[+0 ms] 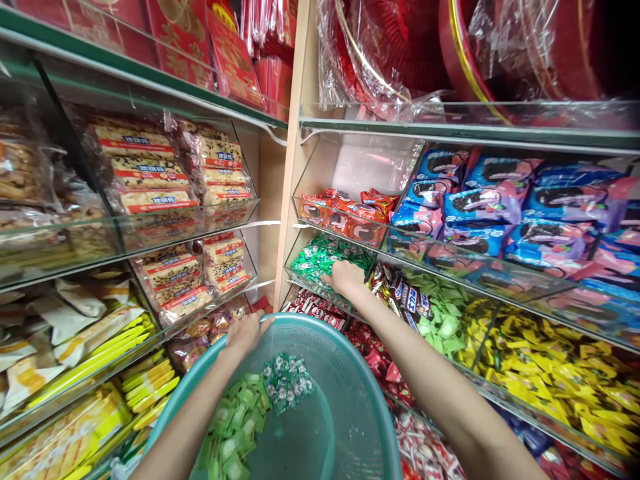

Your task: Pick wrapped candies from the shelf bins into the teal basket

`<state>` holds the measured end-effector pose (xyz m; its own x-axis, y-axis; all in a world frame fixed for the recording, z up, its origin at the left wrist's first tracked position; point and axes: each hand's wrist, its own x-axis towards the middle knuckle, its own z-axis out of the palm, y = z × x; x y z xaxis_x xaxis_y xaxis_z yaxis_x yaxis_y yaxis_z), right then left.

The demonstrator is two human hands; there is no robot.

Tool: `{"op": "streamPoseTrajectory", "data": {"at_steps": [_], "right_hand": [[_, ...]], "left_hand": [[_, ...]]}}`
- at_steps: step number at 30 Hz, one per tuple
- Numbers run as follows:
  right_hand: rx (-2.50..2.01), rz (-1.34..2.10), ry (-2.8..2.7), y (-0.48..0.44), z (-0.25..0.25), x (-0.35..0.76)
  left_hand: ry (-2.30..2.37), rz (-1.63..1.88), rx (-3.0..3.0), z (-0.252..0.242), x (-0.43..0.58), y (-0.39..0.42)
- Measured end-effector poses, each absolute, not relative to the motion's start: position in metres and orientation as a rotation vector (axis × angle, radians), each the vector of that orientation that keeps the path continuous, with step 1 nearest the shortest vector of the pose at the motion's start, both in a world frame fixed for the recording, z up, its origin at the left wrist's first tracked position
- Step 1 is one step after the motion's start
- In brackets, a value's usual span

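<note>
A large green plastic basin [334,333] tilts below the shelves, with my left hand [245,335] closed over its far rim. Inside it lie light-green wrapped candies [235,423] on the left and a smaller heap of dark-green and silver wrapped candies [287,380] beside them. My right hand [347,277] reaches into a glass-fronted compartment of shiny green wrapped candies [320,257]. Its fingers curl down against those candies, and the fingertips are mostly hidden, so whatever they hold does not show.
Glass shelf fronts [340,233] surround the right hand. Blue cookie packs [480,200] and red packs [345,217] sit above. Yellow candies [550,380] and light-green candies [443,313] fill bins at right. Puffed-grain bars [150,180] line the left shelf. A wooden post [290,153] stands between shelves.
</note>
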<state>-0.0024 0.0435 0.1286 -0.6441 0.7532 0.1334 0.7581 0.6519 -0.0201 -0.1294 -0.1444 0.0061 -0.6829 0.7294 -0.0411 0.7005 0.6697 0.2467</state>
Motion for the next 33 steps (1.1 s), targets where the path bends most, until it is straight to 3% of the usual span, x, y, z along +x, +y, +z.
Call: {"op": "streamPoseTrajectory", "data": {"at_steps": [11, 22, 33], "right_hand": [[-1.314, -0.003, -2.734, 0.044, 0.116, -0.006], [-1.074, 0.039, -2.704, -0.004, 0.142, 0.032], [-1.036, 0.379, -3.059, -0.059, -0.001, 0.032]], "left_hand": [[2.735, 0.325, 1.172, 0.007, -0.132, -0.143], [2.728, 0.281, 1.206, 0.006, -0.132, -0.141], [2.733, 0.267, 1.179, 0.002, -0.133, -0.139]]}}
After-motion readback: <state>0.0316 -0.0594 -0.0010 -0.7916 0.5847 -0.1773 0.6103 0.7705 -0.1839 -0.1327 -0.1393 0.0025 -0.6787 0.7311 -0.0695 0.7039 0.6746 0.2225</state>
